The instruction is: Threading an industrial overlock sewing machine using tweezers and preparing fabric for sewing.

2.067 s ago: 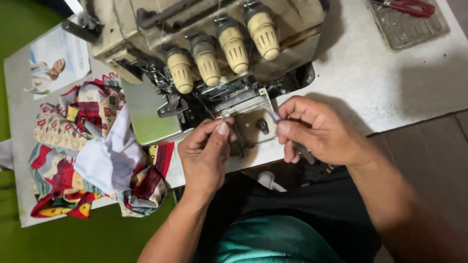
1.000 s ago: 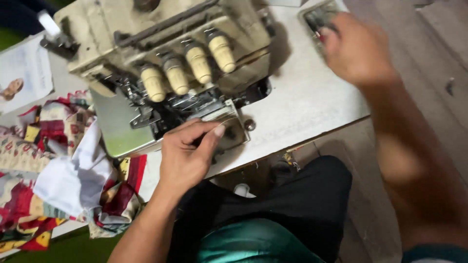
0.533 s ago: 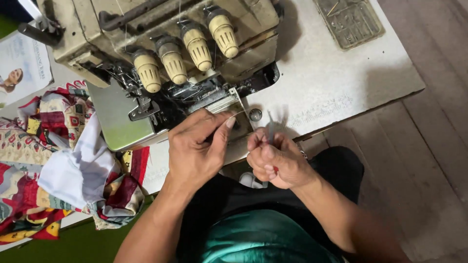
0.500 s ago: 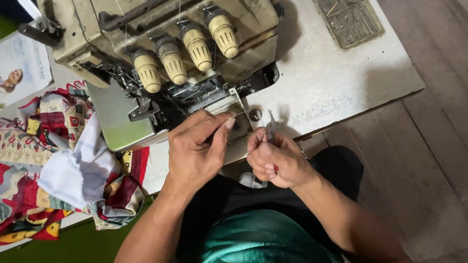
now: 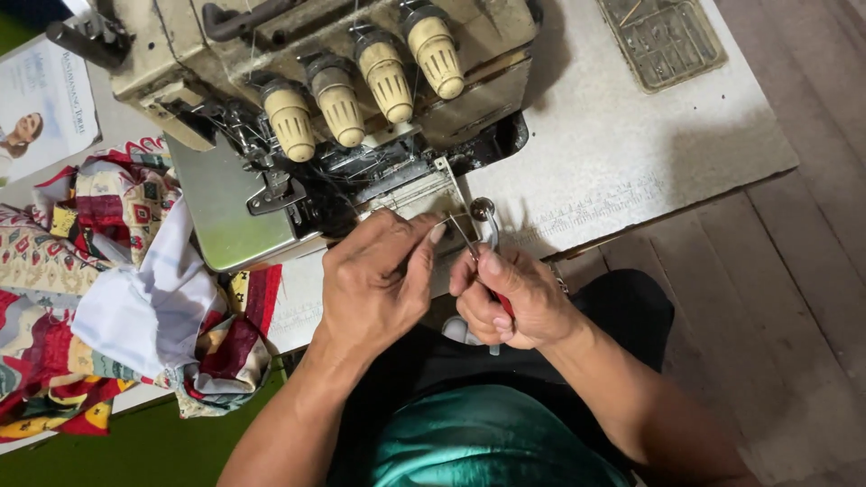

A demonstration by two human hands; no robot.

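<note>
- Our right hand (image 5: 514,302) is back at the front of the sewing machine (image 5: 316,99); a second ago it was stretched out to the metal tray (image 5: 663,36) at the far right corner of the table (image 5: 631,153).
- It now grips a thin red-handled tool (image 5: 499,302), fingers curled tight round the handle. The metal tips point up and left toward our left hand; they look like tweezers or small snips, and we cannot tell which.
- Our left hand (image 5: 374,289) has hardly shifted: it rests against the machine's front edge, just under the open metal plate (image 5: 221,212), thumb and forefinger pressed together as if pinching something fine. We cannot see a thread between them.
- The tool tips sit just beside our left forefinger, close below the small round knob (image 5: 481,209) on the machine's front.
- Compared with half a second ago, the two hands have drawn a little nearer each other and the tool has come up toward the machine; otherwise the hold is the same.
- We judge that the fetch is over and the fine work at the machine's lower front is in hand, with the left hand steadying and the right guiding the tool.
- The four cream knobs (image 5: 361,86) stand untouched above.
- The patterned cloth (image 5: 117,298) lies bunched on the left, well apart from both hands, beside a printed leaflet (image 5: 41,108).
</note>
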